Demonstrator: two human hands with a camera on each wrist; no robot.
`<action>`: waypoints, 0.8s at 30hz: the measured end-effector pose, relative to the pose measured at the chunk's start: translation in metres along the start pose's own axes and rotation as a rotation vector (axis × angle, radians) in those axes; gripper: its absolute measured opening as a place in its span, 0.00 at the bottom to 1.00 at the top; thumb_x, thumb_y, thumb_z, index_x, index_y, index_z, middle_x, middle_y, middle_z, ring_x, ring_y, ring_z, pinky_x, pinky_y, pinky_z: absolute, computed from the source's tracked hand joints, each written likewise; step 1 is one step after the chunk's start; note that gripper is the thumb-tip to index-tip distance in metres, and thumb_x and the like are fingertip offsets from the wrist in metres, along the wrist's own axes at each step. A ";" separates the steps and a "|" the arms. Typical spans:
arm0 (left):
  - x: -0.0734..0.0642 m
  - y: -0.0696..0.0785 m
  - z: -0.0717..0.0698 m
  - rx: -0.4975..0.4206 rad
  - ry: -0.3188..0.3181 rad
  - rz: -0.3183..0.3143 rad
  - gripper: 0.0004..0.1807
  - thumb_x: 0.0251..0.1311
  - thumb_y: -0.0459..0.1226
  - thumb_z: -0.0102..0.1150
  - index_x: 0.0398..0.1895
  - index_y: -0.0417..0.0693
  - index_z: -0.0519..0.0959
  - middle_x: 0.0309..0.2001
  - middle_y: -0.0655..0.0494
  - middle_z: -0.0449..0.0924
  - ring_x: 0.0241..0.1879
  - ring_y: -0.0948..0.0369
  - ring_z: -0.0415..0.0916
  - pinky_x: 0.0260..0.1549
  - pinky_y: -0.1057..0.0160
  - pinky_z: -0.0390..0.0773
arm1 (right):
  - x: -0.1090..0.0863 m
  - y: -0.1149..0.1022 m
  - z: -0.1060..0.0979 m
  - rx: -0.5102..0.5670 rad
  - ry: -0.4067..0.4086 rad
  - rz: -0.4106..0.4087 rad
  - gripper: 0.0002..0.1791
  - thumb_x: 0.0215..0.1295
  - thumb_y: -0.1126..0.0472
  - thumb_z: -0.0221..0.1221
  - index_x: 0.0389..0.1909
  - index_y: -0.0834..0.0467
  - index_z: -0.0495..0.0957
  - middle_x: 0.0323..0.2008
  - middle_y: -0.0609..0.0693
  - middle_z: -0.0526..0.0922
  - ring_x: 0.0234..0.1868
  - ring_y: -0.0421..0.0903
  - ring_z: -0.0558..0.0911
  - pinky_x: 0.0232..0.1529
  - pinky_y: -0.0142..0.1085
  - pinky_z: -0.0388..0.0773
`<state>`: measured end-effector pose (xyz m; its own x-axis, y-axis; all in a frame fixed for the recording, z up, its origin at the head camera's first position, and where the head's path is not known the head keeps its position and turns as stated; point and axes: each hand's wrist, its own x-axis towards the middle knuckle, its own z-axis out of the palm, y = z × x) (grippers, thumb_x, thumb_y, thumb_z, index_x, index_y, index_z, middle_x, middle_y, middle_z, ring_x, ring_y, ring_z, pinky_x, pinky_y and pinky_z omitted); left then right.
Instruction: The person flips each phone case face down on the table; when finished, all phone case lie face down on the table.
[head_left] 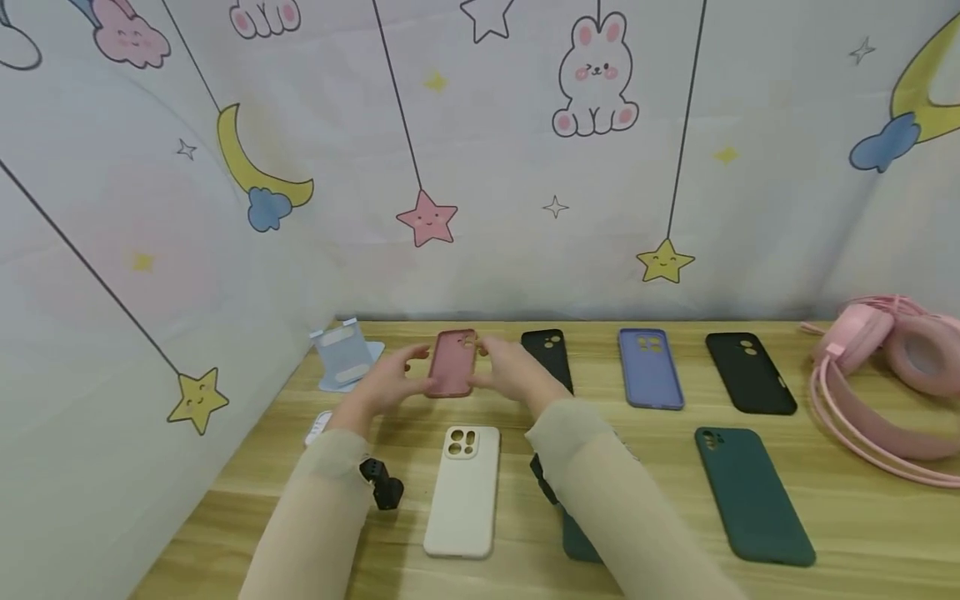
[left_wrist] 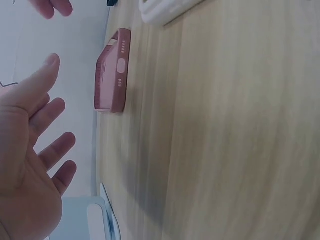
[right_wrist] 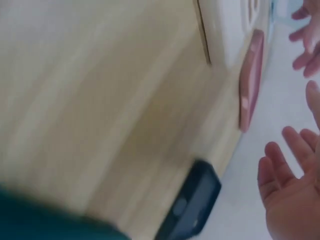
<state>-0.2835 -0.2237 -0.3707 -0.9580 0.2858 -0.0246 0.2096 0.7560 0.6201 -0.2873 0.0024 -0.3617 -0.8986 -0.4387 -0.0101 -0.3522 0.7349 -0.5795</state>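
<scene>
Sleeves (head_left: 307, 517) lead to left hand (head_left: 385, 384) and right hand (head_left: 517, 372) flanking pink case (head_left: 452, 363)

Plain pale beige sleeves (head_left: 311, 517) end in wide, faintly greenish cuffs (head_left: 576, 435), left hand (head_left: 384, 385) and right hand (head_left: 517, 371) bare; a knobbly black left wrist camera (head_left: 384, 486) and black right wrist camera (head_left: 544, 478) show underneath.

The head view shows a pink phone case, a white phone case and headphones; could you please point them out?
Pink phone case (head_left: 452, 364), head view, middle of its inside.
White phone case (head_left: 461, 502), head view, middle of its back.
Headphones (head_left: 924, 355), head view, the ear cup farther right.
</scene>
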 end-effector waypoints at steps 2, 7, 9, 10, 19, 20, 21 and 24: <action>0.001 -0.001 0.002 -0.003 0.006 0.000 0.34 0.63 0.41 0.58 0.69 0.41 0.59 0.66 0.42 0.61 0.63 0.38 0.58 0.57 0.42 0.62 | 0.002 0.001 0.007 0.024 -0.023 0.004 0.35 0.62 0.50 0.61 0.67 0.57 0.62 0.62 0.54 0.70 0.62 0.51 0.69 0.58 0.45 0.67; 0.002 -0.008 0.006 -0.011 0.011 -0.001 0.32 0.63 0.39 0.57 0.68 0.37 0.60 0.65 0.40 0.62 0.62 0.38 0.59 0.58 0.43 0.61 | 0.003 0.001 0.019 0.035 -0.090 0.024 0.38 0.62 0.51 0.61 0.69 0.58 0.58 0.63 0.53 0.69 0.63 0.51 0.67 0.59 0.45 0.65; 0.003 -0.010 0.009 -0.009 0.005 0.000 0.32 0.63 0.38 0.56 0.68 0.37 0.60 0.65 0.40 0.62 0.62 0.38 0.60 0.58 0.44 0.62 | 0.004 0.001 0.021 0.027 -0.084 0.023 0.37 0.62 0.51 0.61 0.69 0.59 0.59 0.62 0.53 0.69 0.62 0.51 0.68 0.58 0.45 0.66; 0.004 -0.011 0.011 -0.008 0.003 0.000 0.32 0.63 0.38 0.56 0.68 0.37 0.60 0.65 0.40 0.62 0.61 0.38 0.60 0.58 0.44 0.62 | 0.004 0.001 0.021 0.024 -0.077 0.021 0.37 0.63 0.51 0.61 0.69 0.59 0.59 0.62 0.53 0.70 0.62 0.51 0.69 0.58 0.45 0.67; 0.015 -0.017 0.029 0.078 0.059 -0.005 0.27 0.65 0.35 0.54 0.66 0.39 0.64 0.60 0.41 0.70 0.58 0.45 0.67 0.57 0.47 0.64 | 0.004 0.004 0.021 -0.003 -0.068 -0.006 0.35 0.64 0.53 0.60 0.68 0.60 0.59 0.61 0.54 0.71 0.61 0.51 0.70 0.58 0.44 0.67; 0.017 -0.018 0.031 0.085 0.079 -0.005 0.26 0.65 0.34 0.53 0.66 0.38 0.64 0.58 0.41 0.71 0.58 0.45 0.67 0.57 0.48 0.64 | 0.004 0.004 0.021 -0.007 -0.068 -0.009 0.35 0.64 0.53 0.60 0.68 0.60 0.59 0.61 0.54 0.71 0.61 0.51 0.69 0.58 0.44 0.67; 0.018 -0.019 0.033 0.098 0.103 -0.003 0.26 0.64 0.33 0.54 0.65 0.38 0.65 0.57 0.41 0.73 0.58 0.46 0.67 0.58 0.48 0.63 | 0.004 0.005 0.022 -0.009 -0.069 -0.012 0.36 0.64 0.53 0.60 0.68 0.60 0.59 0.61 0.54 0.70 0.61 0.51 0.69 0.58 0.44 0.67; 0.022 -0.021 0.039 0.117 0.162 -0.015 0.27 0.62 0.33 0.57 0.64 0.38 0.66 0.53 0.42 0.75 0.58 0.47 0.67 0.58 0.48 0.63 | 0.004 0.007 0.023 -0.020 -0.068 -0.020 0.36 0.64 0.52 0.60 0.68 0.60 0.59 0.61 0.54 0.71 0.61 0.52 0.69 0.58 0.44 0.67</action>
<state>-0.3012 -0.2109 -0.4146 -0.9781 0.1826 0.0998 0.2077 0.8254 0.5250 -0.2877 -0.0062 -0.3846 -0.8718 -0.4868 -0.0547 -0.3753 0.7355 -0.5641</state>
